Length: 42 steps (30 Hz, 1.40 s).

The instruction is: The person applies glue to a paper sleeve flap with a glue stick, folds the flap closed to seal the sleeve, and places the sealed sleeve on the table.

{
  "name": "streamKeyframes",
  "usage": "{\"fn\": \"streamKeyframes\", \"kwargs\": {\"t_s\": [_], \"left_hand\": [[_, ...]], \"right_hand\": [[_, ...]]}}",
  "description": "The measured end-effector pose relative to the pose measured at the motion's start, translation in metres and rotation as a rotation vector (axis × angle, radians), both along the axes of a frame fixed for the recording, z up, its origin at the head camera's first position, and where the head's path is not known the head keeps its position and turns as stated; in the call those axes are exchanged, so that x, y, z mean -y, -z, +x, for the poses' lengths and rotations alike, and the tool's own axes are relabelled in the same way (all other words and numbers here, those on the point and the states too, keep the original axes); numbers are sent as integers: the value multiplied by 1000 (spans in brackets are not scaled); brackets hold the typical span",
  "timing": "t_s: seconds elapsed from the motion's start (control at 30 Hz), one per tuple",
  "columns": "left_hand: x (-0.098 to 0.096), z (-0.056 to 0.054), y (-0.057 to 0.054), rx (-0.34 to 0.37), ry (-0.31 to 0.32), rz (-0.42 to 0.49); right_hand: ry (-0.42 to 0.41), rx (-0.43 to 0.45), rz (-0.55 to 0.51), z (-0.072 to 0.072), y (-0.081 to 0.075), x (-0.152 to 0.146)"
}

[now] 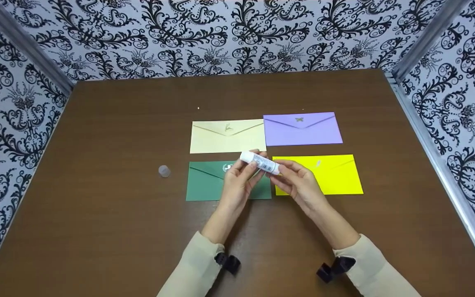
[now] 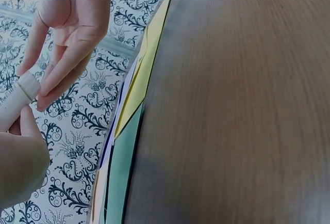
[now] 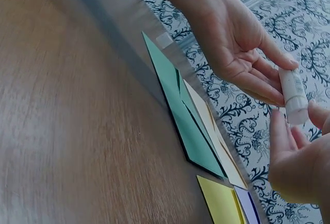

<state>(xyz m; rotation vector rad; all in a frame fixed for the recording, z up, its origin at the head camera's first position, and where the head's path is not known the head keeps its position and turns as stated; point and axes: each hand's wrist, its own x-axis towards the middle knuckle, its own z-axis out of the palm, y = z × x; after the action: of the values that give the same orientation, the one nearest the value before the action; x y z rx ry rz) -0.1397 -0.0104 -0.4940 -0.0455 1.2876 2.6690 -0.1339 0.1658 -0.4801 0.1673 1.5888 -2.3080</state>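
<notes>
Over the envelopes, my left hand [image 1: 237, 181] grips the body of a white glue stick [image 1: 260, 161] with printed lettering. The tube tilts, its right end lower in the head view. At that end, the thumb and fingers of my right hand [image 1: 303, 187] pinch the narrow white base knob [image 3: 296, 111]. A small whitish cap [image 1: 164, 171] stands apart on the table to the left. Beneath my left hand lies a green envelope [image 1: 204, 185], partly covered by it. A yellow envelope [image 1: 336, 177] is beneath and beyond my right hand.
Behind these lie a cream envelope [image 1: 212, 142] and a purple envelope [image 1: 303, 134], edges meeting. All are on a brown wooden table [image 1: 109, 227]. Patterned black-and-white walls [image 1: 188, 37] with metal frame bars [image 1: 435, 156] surround the table. A tiny white speck [image 1: 198, 108] lies farther back.
</notes>
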Motion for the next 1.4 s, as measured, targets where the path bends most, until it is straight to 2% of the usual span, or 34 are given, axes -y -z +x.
{"fn": "streamKeyframes", "kwargs": {"t_s": [0.1,0.17,0.33,0.47,0.77,1.07,1.3,1.4], "left_hand": [[1,0,0,-18,5,-7],[1,0,1,-30,8,-16],[2,0,0,-27,4,-17],[1,1,-1,-16,-1,-7],[1,1,2,-19,-2,20],[0,1,2,8,-12,11],[0,1,2,21,-14,-1],[0,1,3,13,-8,-7]], "right_hand": [[-63,57,-55,-1,0,-2],[-77,87,-91,-2,-1,-3],[-47,135,-159,-4,-2,-2],[-19,139,-151,-5,-3,-1],[15,29,-49,-3,-2,-2],[76,-99,142,-1,2,1],[105,-155,182,0,4,3],[92,-147,181,0,3,3]]}}
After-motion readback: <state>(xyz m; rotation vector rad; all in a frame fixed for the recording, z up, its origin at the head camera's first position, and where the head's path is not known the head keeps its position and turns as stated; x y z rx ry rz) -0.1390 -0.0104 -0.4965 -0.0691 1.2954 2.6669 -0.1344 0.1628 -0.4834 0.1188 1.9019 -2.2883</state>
